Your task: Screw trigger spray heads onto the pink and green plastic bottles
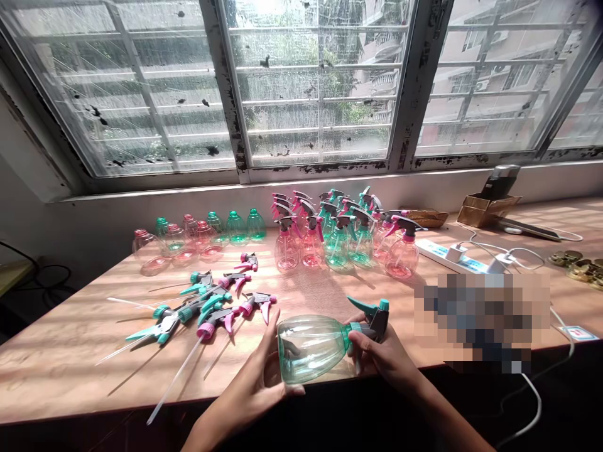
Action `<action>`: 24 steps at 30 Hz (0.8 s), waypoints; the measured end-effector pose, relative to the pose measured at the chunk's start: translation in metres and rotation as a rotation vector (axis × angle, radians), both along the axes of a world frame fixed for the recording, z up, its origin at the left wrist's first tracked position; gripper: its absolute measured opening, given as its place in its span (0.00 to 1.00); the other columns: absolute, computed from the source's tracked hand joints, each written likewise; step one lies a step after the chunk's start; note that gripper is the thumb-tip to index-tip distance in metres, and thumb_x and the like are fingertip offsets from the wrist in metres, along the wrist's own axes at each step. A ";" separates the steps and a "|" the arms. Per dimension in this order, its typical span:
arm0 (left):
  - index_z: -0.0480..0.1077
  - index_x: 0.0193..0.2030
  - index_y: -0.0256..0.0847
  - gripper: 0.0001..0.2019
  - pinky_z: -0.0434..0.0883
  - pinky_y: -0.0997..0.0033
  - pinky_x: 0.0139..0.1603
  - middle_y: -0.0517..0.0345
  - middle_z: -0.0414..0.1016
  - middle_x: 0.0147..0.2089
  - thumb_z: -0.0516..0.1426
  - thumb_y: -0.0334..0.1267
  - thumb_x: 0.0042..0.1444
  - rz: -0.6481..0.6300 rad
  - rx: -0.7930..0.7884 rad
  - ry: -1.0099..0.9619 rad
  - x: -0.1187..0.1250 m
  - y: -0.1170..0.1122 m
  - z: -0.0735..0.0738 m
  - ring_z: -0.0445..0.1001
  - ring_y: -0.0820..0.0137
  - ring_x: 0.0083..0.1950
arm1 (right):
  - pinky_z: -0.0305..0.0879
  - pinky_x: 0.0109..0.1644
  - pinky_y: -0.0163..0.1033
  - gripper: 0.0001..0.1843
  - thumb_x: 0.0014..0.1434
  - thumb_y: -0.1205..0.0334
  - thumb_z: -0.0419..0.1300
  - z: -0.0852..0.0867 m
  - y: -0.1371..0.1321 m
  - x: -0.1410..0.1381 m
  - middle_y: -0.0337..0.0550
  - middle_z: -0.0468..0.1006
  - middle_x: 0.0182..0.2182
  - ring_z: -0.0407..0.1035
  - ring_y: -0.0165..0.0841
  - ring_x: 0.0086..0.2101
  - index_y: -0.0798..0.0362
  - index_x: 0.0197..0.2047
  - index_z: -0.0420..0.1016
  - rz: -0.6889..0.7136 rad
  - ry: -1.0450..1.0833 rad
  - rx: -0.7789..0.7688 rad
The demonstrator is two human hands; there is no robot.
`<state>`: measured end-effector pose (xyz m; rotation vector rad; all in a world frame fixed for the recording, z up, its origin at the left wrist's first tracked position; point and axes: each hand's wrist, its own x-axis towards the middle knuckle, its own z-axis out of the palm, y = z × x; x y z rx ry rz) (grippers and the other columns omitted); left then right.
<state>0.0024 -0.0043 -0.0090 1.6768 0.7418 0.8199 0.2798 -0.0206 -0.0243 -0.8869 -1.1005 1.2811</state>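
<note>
A clear green spray bottle (311, 348) lies on its side between my hands at the table's front edge. My left hand (264, 370) is wrapped round its base end. At the neck, my right hand (377, 348) grips the collar of the green and grey trigger sprayer (374, 319), which sits on the bottle mouth. Whether its tube is inside I cannot make out. To the left lie several loose trigger sprayers (207, 307), pink and green, with thin tubes. Behind them stand several open bottles (237, 227). Bottles fitted with sprayers (311, 245) stand in the middle.
A white power strip (450, 256) with chargers and cables lies at right, near a blurred-out object (485, 323). Farther back is a cardboard box (487, 209) holding a dark device. Gold-coloured pieces (584, 267) lie at the far right. Windows (320, 81) rise behind the wooden table (56, 364).
</note>
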 end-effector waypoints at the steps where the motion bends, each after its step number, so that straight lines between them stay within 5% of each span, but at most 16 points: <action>1: 0.34 0.77 0.59 0.55 0.49 0.45 0.75 0.54 0.35 0.80 0.68 0.37 0.54 0.007 -0.010 0.016 0.000 -0.001 0.003 0.40 0.48 0.78 | 0.68 0.18 0.34 0.23 0.53 0.45 0.72 0.000 0.000 0.000 0.37 0.80 0.21 0.70 0.30 0.15 0.53 0.40 0.71 0.003 0.007 -0.004; 5: 0.39 0.76 0.60 0.52 0.46 0.45 0.76 0.54 0.42 0.79 0.68 0.39 0.55 0.019 0.041 0.106 -0.003 -0.001 0.004 0.45 0.48 0.78 | 0.68 0.19 0.34 0.23 0.53 0.45 0.72 0.002 -0.001 -0.001 0.38 0.80 0.22 0.70 0.30 0.15 0.53 0.41 0.71 0.002 0.003 -0.022; 11: 0.36 0.76 0.64 0.41 0.61 0.48 0.71 0.56 0.31 0.81 0.59 0.41 0.67 -0.089 0.019 -0.063 -0.006 0.005 -0.011 0.51 0.47 0.76 | 0.69 0.19 0.35 0.24 0.52 0.44 0.72 0.002 -0.001 -0.002 0.37 0.80 0.21 0.71 0.31 0.15 0.53 0.40 0.71 0.003 -0.014 -0.016; 17: 0.39 0.76 0.65 0.52 0.54 0.46 0.74 0.59 0.31 0.81 0.69 0.39 0.55 0.020 0.011 0.040 -0.003 0.000 -0.002 0.43 0.46 0.78 | 0.70 0.20 0.36 0.24 0.52 0.44 0.72 0.002 -0.002 -0.002 0.37 0.80 0.21 0.71 0.32 0.16 0.52 0.40 0.71 -0.007 -0.023 -0.012; 24: 0.42 0.76 0.63 0.51 0.66 0.49 0.68 0.54 0.44 0.79 0.69 0.41 0.54 0.022 -0.002 0.034 -0.004 0.005 -0.009 0.60 0.47 0.71 | 0.68 0.20 0.35 0.25 0.52 0.43 0.72 0.007 -0.002 -0.003 0.37 0.79 0.22 0.71 0.31 0.16 0.52 0.41 0.72 -0.015 -0.029 0.006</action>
